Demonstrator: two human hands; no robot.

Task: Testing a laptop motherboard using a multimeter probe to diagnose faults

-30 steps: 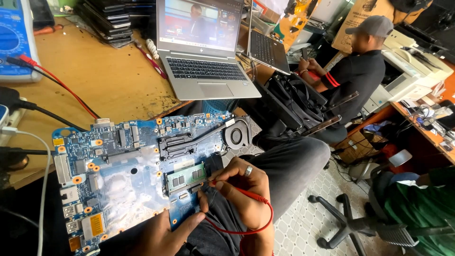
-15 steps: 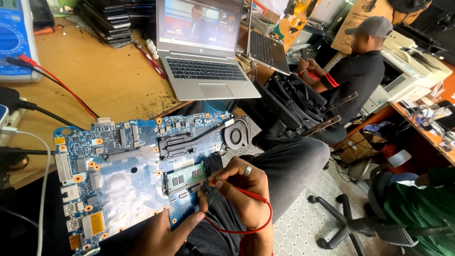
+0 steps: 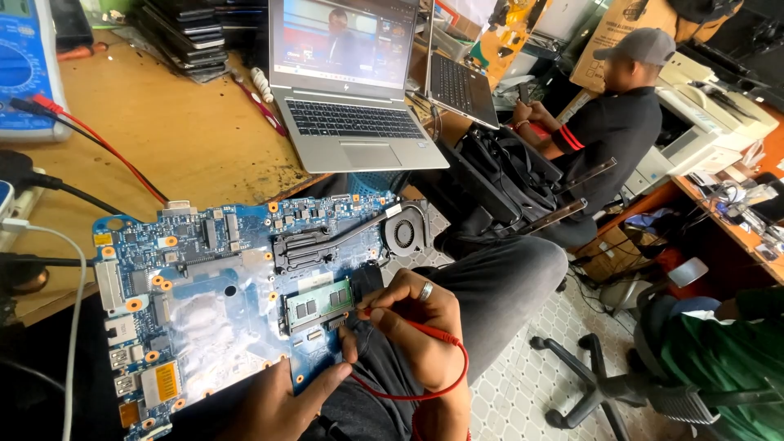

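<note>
A blue laptop motherboard (image 3: 204, 302) lies on my lap and against the wooden table's edge, with a green memory module (image 3: 320, 304), a black heat pipe and a round fan (image 3: 406, 233) on it. My right hand (image 3: 416, 331), wearing a ring, pinches a red test probe (image 3: 384, 317) whose tip touches the board just right of the memory module. My left hand (image 3: 282, 404) supports the board's near edge from below, with the thumb on the board near the probe. The probe's red lead (image 3: 445, 376) loops under my right wrist.
A blue multimeter (image 3: 24, 65) with red and black leads sits at the table's far left. An open silver laptop (image 3: 347, 90) stands behind the board, with stacked dark laptops further back. A seated person in a cap and black shirt works at the right. An office chair base (image 3: 596, 384) stands on the tiled floor.
</note>
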